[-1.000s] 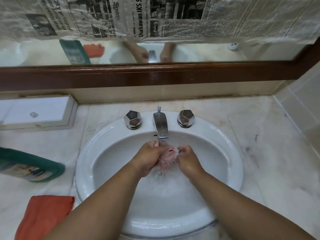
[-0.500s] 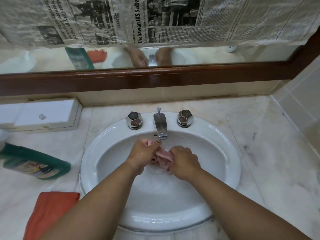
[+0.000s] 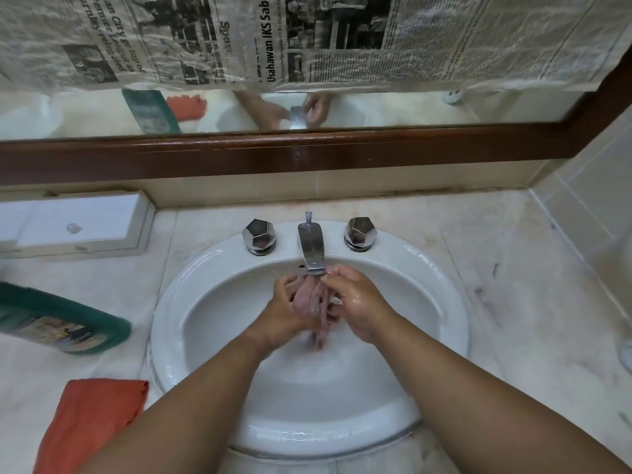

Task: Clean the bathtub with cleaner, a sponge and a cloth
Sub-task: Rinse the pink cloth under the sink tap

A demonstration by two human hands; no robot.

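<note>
Under the chrome tap of a white oval basin, both my hands hold a wet pink sponge between them. My left hand grips it from the left, my right hand from the right, fingers curled around it. The sponge hangs down in a squeezed, stretched strip and is partly hidden by my fingers. A green cleaner bottle lies on its side on the counter to the left. An orange cloth lies folded at the front left.
Two faceted chrome knobs flank the tap. A white box stands at the back left of the marble counter. A wood-framed mirror behind is partly covered by newspaper. A tiled wall rises on the right.
My hands have worked the sponge under the tap: it was bunched between them, now it hangs stretched downward. The view has moved a little closer to the basin.
</note>
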